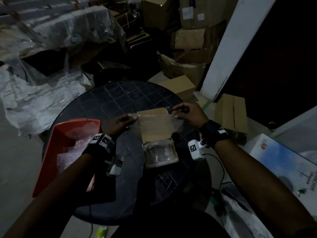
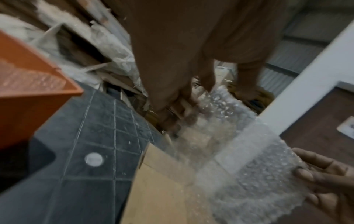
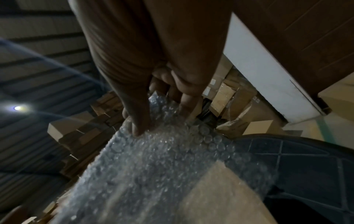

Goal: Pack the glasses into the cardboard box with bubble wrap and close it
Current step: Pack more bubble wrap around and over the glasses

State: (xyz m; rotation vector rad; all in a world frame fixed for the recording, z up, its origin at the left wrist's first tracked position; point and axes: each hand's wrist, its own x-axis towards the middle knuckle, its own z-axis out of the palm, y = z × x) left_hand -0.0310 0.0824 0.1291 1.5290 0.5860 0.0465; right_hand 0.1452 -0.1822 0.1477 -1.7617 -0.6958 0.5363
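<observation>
Head view: my left hand (image 1: 122, 123) and right hand (image 1: 188, 113) each pinch one top corner of a bubble wrap sheet (image 1: 155, 124), stretched between them over the raised flap of the cardboard box (image 1: 155, 129); long axis runs hand to hand. Glasses (image 1: 158, 152) sit inside the box near the table's (image 1: 106, 102) middle, nearer me than both hands, about equally near; sheet likely comes down toward me onto them

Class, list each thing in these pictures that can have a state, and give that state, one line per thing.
cardboard box: open, lid flap back
glasses: inside box, under plastic
bubble wrap sheet: stretched flat above the flap
left hand: pinching the sheet's left end
right hand: pinching its right end
red bin: holds more bubble wrap
</observation>
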